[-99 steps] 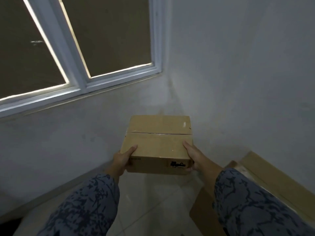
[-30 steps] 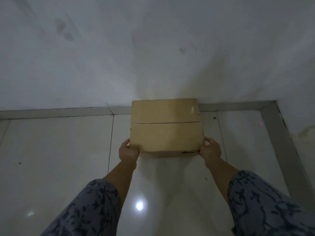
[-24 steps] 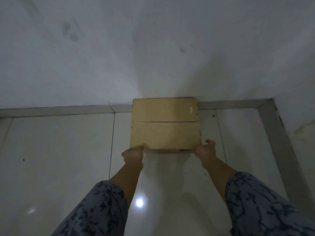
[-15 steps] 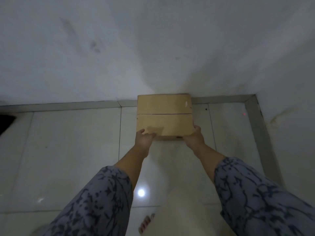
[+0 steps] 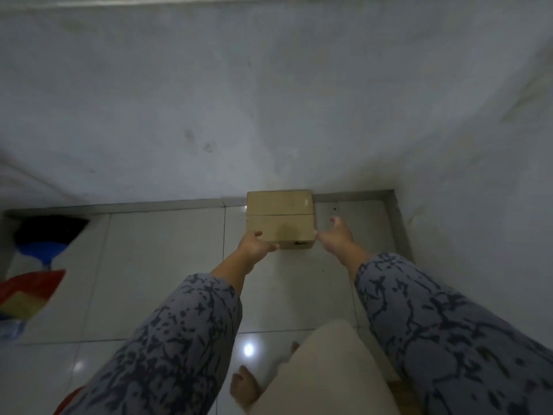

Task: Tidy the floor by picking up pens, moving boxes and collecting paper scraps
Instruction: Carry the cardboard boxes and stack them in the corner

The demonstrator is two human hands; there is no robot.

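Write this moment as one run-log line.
stage: box placed | cardboard box: on floor, at wall | left hand: touches box | right hand: open, beside box

You face a scuffed grey plaster wall (image 5: 269, 100) above glossy white floor tiles (image 5: 161, 265) edged by grey skirting (image 5: 149, 205).

The box (image 5: 279, 218) at the middle of the frame is plain brown cardboard, matt, with a seam across its top. The floor (image 5: 155, 265) is pale glazed tile, smooth and glossy enough to throw back bright spots of light at the lower middle, while the wall (image 5: 269, 100) above is matt grey plaster, faintly smudged. Both sleeves (image 5: 167, 339) are soft printed cloth, and a shiny coloured plastic bag (image 5: 27, 292) lies at the left edge.
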